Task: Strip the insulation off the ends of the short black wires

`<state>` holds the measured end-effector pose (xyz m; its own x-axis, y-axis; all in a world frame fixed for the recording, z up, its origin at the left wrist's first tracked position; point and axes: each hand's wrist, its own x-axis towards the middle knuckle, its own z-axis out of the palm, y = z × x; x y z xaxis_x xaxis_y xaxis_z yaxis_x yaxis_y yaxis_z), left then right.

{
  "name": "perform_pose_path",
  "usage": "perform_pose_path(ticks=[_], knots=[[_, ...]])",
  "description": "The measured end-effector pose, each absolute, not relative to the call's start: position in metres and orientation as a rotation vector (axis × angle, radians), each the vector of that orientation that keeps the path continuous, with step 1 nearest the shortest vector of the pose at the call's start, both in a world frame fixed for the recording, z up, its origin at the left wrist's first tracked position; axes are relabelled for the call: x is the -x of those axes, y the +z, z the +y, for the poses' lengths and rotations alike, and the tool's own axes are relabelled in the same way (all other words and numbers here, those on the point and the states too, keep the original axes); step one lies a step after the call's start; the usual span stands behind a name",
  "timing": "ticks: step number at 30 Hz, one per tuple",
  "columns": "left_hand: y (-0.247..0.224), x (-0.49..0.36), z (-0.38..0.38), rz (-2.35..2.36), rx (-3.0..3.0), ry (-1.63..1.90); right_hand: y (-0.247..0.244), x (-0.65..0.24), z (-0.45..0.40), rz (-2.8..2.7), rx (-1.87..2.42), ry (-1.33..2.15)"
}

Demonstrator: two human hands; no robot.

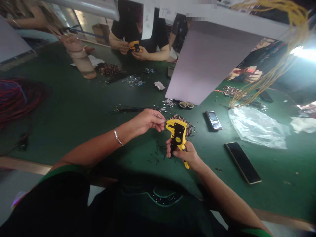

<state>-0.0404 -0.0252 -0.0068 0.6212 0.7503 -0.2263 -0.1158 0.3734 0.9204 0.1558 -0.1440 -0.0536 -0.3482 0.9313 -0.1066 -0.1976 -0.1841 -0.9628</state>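
the right grip closes firmly around a yellow-and-black plastic wire stripper, its jaw end turned toward the narrowly pinched left grip, though any fine wire there cannot be made out

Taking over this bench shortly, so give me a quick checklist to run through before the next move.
1. Wire stripper gripped in the right hand: ok, the hand is wrapped around its handles.
2. Wire pinched in the left hand: cannot tell, nothing shows clearly at the fingertips.
3. Loose black wire bits kept off the green mat near the hands: not ok, they lie scattered below the stripper.
4. Phones away from the hands: ok, the keypad phone and smartphone lie off to the right.
5. Co-worker's hands apart from this person's: ok, they are across the mat.
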Motion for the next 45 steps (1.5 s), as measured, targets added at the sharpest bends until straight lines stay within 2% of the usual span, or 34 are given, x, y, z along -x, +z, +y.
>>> perform_pose_path(ticks=[12, 26, 45], knots=[[-0.013, 0.039, -0.023, 0.733, -1.013, 0.580, -0.057, -0.154, -0.148, -1.129, 1.030, 1.685], [-0.027, 0.036, -0.015, 0.781, -1.074, 0.587, -0.073, -0.142, -0.149, -1.158, 1.133, 1.530], [-0.033, 0.033, -0.004, 0.820, -1.068, 0.636, -0.083, -0.142, -0.144, -1.068, 1.043, 1.586]])
